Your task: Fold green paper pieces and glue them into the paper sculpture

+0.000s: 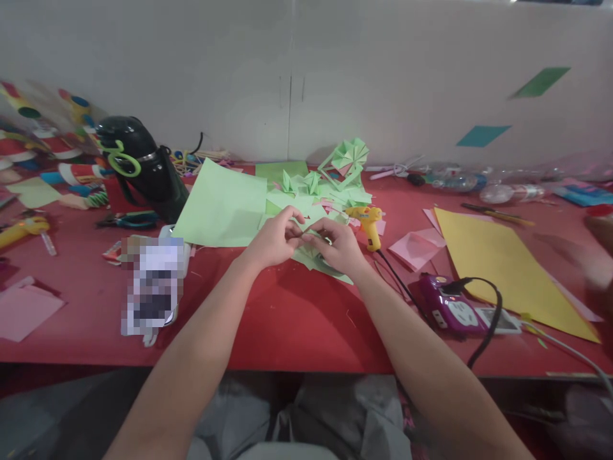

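Observation:
Over the middle of the red table, my left hand (pixel 278 237) and my right hand (pixel 335 243) meet with fingertips pinched together. Something small and thin sits between them, mostly covered by the fingers, and I cannot make out its kind. Below and behind them lie light green paper pieces (pixel 309 254). Just beyond stand small folded green paper shapes (pixel 312 183) and a round pleated green paper piece (pixel 352 156). To the right of my right hand rests a yellow hot glue gun (pixel 368 223), and a large light green sheet (pixel 230 207) spreads to the left.
A black flask (pixel 143 166) leans at the left, behind pliers (pixel 129 220) and a phone (pixel 156 284). On the right are a purple power strip (pixel 453 306) with cables, a yellow sheet (pixel 507 268) and plastic bottles (pixel 512 193). Another person's blurred hand (pixel 601 255) shows at the right edge.

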`<action>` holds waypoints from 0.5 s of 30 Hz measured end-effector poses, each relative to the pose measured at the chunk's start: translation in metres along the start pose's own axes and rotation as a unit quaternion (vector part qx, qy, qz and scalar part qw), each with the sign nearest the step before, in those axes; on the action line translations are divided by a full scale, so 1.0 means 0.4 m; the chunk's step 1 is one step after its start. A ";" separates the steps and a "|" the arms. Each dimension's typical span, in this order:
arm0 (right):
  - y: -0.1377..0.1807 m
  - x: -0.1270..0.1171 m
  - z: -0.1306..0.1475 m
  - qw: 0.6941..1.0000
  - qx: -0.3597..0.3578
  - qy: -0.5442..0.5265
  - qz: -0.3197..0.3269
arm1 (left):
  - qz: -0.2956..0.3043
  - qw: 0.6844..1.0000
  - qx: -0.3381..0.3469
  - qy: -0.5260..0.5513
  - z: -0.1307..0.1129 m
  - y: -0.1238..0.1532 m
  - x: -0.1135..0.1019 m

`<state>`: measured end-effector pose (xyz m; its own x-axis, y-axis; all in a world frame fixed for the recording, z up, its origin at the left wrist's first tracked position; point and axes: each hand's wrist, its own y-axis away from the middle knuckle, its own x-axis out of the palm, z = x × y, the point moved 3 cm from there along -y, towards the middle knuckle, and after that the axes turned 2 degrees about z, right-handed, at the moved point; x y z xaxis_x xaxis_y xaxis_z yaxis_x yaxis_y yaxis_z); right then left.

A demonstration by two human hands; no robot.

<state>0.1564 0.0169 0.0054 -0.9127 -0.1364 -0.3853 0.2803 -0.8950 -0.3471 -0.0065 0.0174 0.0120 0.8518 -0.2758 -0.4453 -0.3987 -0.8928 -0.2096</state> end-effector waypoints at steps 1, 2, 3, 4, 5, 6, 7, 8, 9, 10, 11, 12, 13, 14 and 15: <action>-0.001 -0.002 -0.002 1.000 0.005 -0.006 0.000 | 0.000 1.000 0.000 0.007 0.001 0.000 0.003; -0.002 -0.004 -0.006 1.000 0.014 -0.016 0.004 | 0.002 1.000 0.002 0.014 0.002 0.000 0.005; -0.003 -0.006 -0.010 0.999 0.028 -0.031 0.011 | 0.003 1.000 0.007 0.020 0.001 0.000 0.007; -0.004 -0.007 -0.014 0.997 0.046 -0.051 0.018 | 0.004 1.000 0.014 0.026 -0.001 0.001 0.009; -0.006 -0.007 -0.018 0.995 0.066 -0.074 0.020 | 0.002 0.999 0.021 0.033 -0.004 0.001 0.010; -0.007 -0.008 -0.021 0.991 0.084 -0.101 0.016 | -0.002 0.999 0.028 0.043 -0.007 0.001 0.011; -0.008 -0.008 -0.023 0.986 0.100 -0.131 0.006 | -0.008 0.998 0.034 0.052 -0.009 0.001 0.011; -0.008 -0.007 -0.023 0.980 0.112 -0.162 -0.007 | -0.017 0.997 0.039 0.061 -0.011 0.000 0.012; -0.008 -0.007 -0.023 0.974 0.123 -0.188 -0.020 | -0.025 0.996 0.042 0.069 -0.013 -0.001 0.012; -0.008 -0.006 -0.021 0.968 0.133 -0.210 -0.030 | -0.032 0.996 0.043 0.076 -0.013 -0.002 0.012; -0.008 -0.005 -0.018 0.963 0.143 -0.228 -0.035 | -0.035 0.995 0.041 0.082 -0.012 -0.004 0.013; -0.007 -0.004 -0.016 0.957 0.155 -0.243 -0.037 | -0.032 0.995 0.037 0.091 -0.010 -0.005 0.015; -0.006 -0.004 -0.013 0.951 0.168 -0.257 -0.033 | -0.020 0.994 0.030 0.102 -0.009 -0.006 0.017; -0.004 -0.005 -0.012 0.945 0.182 -0.271 -0.025 | 0.000 0.993 0.021 0.115 -0.008 -0.007 0.019; -0.003 -0.007 -0.010 0.939 0.194 -0.285 -0.016 | 0.021 0.991 0.011 0.129 -0.009 -0.007 0.021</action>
<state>0.1598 0.0201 0.0033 -0.9607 -0.2132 0.1779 0.2217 -0.9747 0.0294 0.0030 0.0164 0.0118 0.8916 -0.3969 -0.2180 -0.4406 -0.8714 -0.2159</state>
